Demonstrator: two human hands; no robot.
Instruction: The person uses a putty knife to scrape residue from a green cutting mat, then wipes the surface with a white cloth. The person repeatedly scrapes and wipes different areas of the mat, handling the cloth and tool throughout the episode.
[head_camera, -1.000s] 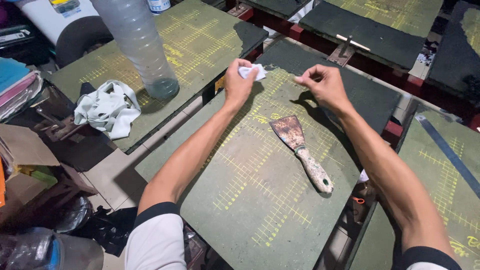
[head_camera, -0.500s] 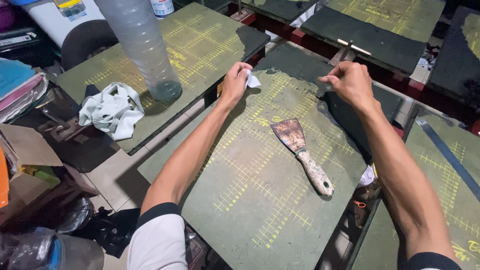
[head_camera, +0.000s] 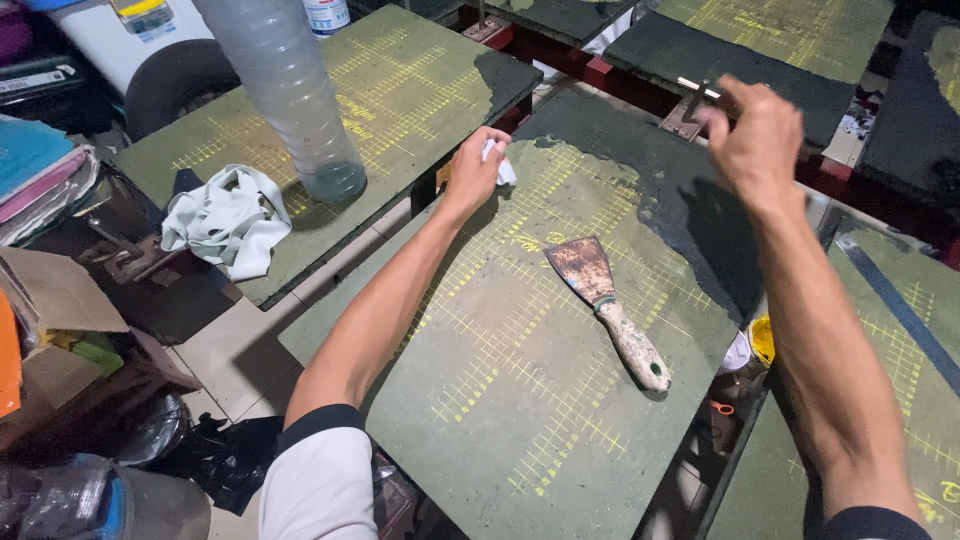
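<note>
The right hand (head_camera: 757, 135) had been lifted off the green board (head_camera: 520, 400) since the earlier frame and was held blurred in the air above its far right corner; the left hand (head_camera: 478, 170) had been kept at the far left corner.

The left fingers were seen clamped on a small white scrap (head_camera: 503, 165), pressed at the board's edge; whether the right fingers were apart or together could not be told through the blur; a scraper (head_camera: 607, 310) was left untouched on the board between the arms, its long axis laid diagonally, the rusty blade pointed to the far left and the pale handle to the near right; a clear plastic bottle (head_camera: 285, 95) was stood on the neighbouring board (head_camera: 400, 90), its contents not discernible; a white rag (head_camera: 228, 218) was left crumpled beside it; a small pot of yellow paint (head_camera: 762, 340) was seen just past the board's right edge.
</note>
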